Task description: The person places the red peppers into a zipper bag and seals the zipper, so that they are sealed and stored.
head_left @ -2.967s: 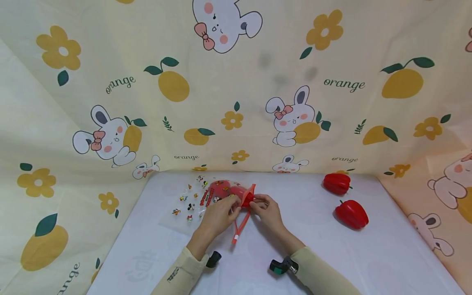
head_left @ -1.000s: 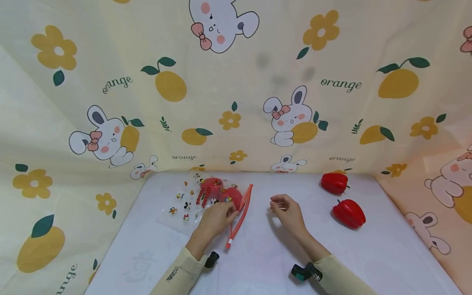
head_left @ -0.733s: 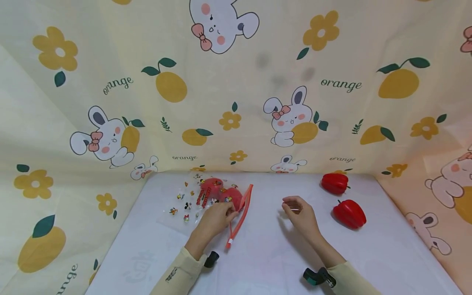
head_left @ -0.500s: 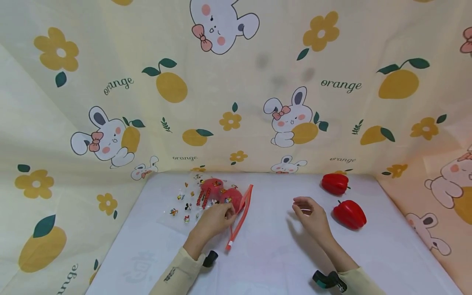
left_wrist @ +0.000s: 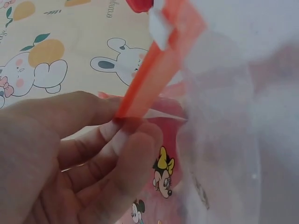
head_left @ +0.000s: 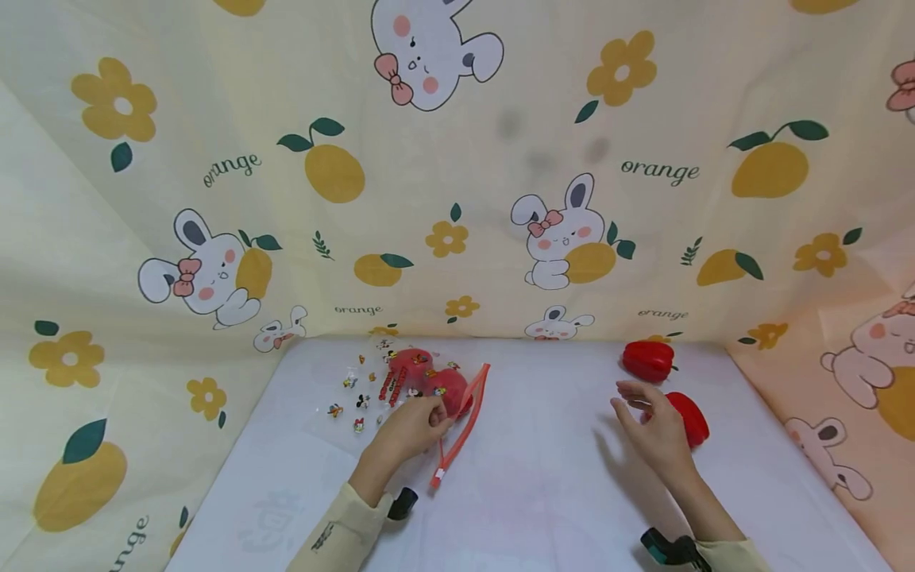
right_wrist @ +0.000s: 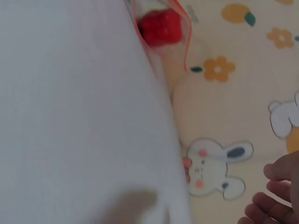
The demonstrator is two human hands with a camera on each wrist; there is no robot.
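A clear zip bag (head_left: 348, 425) printed with cartoon figures lies at the table's left, its orange-red zip edge (head_left: 468, 429) spread apart. Two rounded red things (head_left: 411, 365) show through its film; in the right wrist view one, seen through the bag's mouth, looks like a bell pepper (right_wrist: 161, 27). My left hand (head_left: 407, 433) pinches the zip edge between thumb and fingers, close up in the left wrist view. Over on the right, my right hand (head_left: 656, 433) holds nothing, fingers loosely bent, partly covering a red bell pepper (head_left: 692, 419). Whether it touches the pepper, I cannot tell.
Behind it, a second loose red bell pepper (head_left: 647, 361) sits near the table's back right corner. The white table (head_left: 529, 477) spreads between the bag and the peppers. A patterned cloth (head_left: 486, 159) hangs along the back and sides.
Three seconds ago both hands were at the bag's mouth with a red thing there. My right hand has since let go and moved right to the loose peppers. My left hand stays at the zip edge.
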